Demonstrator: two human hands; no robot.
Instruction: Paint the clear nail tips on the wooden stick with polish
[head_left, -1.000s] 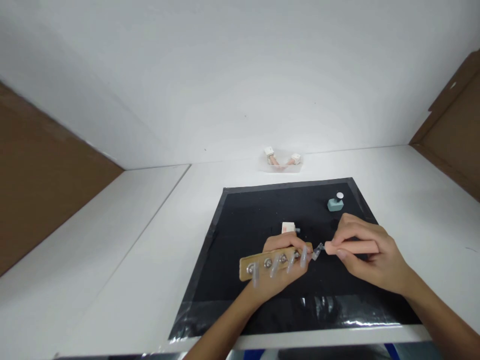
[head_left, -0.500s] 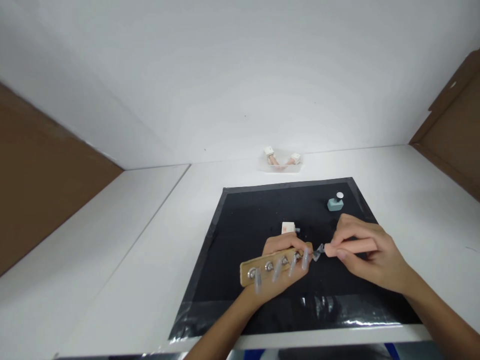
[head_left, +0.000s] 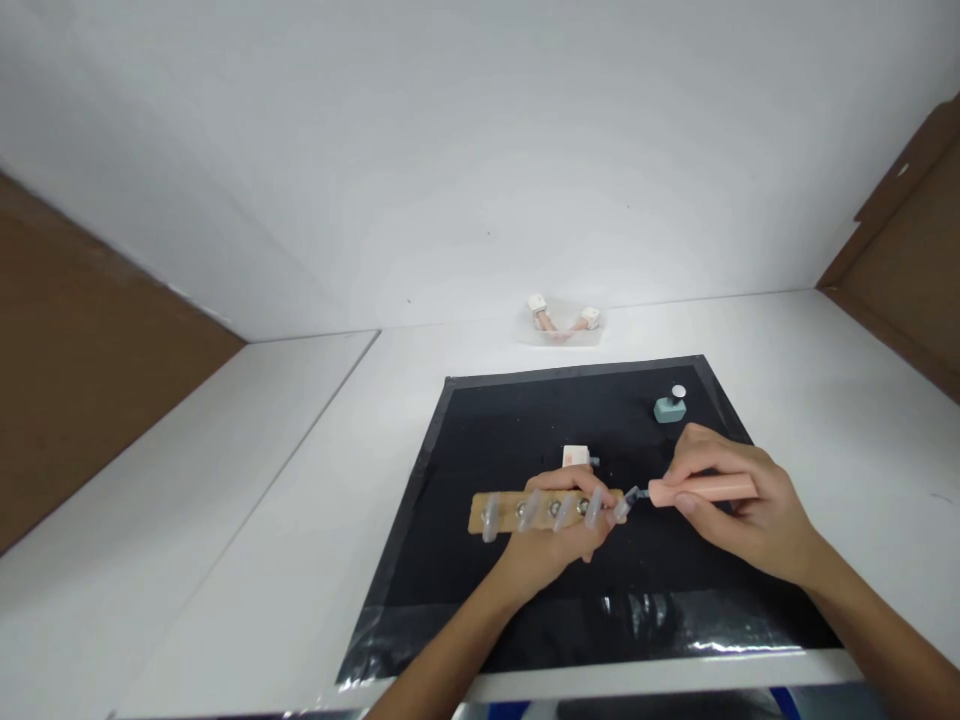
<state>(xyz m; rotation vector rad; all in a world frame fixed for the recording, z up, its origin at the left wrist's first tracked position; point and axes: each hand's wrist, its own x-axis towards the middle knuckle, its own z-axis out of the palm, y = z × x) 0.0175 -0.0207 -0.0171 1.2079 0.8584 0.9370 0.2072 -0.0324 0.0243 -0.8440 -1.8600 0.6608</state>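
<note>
My left hand [head_left: 551,545] is closed around a flat wooden strip [head_left: 504,512], held over the black mat. Several clear nail tips [head_left: 527,511] stand on metal mounts along the strip, and another clear tip [head_left: 624,506] sits at its right end by my fingertips. Pinched in my right hand [head_left: 731,500] is a pink handle [head_left: 705,489] with a small brush end pointing left at that last tip. Just beyond my left hand lies a white bottle [head_left: 576,456] on its side, its neck to the right.
The black mat [head_left: 502,420] lies on a white table [head_left: 300,540]. A teal bottle [head_left: 670,409] with a round white top stands at its back right. A clear tray [head_left: 562,338] holding two white-and-pink items is against the back wall. Brown panels flank both sides.
My left hand has turned the strip closer to level, its left end rising, and the nail tips now lie across it. My right hand and the pink handle have barely moved.
</note>
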